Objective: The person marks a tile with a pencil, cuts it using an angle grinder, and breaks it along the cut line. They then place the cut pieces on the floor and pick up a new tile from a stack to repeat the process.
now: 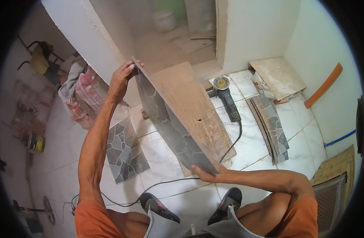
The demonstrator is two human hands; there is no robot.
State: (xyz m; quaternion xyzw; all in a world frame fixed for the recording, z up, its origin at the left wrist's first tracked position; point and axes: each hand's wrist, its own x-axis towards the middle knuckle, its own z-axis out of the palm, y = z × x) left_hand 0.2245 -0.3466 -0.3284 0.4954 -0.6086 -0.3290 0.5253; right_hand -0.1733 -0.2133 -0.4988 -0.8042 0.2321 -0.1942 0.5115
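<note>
A large stone-patterned floor tile (166,119) is held up on edge, tilted, between my two hands. My left hand (124,75) grips its far upper corner, fingers over the edge. At the near lower end, my right hand (209,173) is closed round the other corner. Below the tile lies a worn wooden board (198,115). An angle grinder (227,99) with a yellow-centred disc rests just right of the board, its cord trailing toward my feet. Left of the board, a cut piece of the same patterned tile (126,150) lies flat on the floor.
Narrow patterned tile strips (275,129) lie on the right, near a beige tile (278,77) on a stack. An orange pipe (324,85) and a blue pipe (340,137) jut from the right wall. Red-and-white sacks (86,91) stand left. The cord (162,183) crosses before my shoes.
</note>
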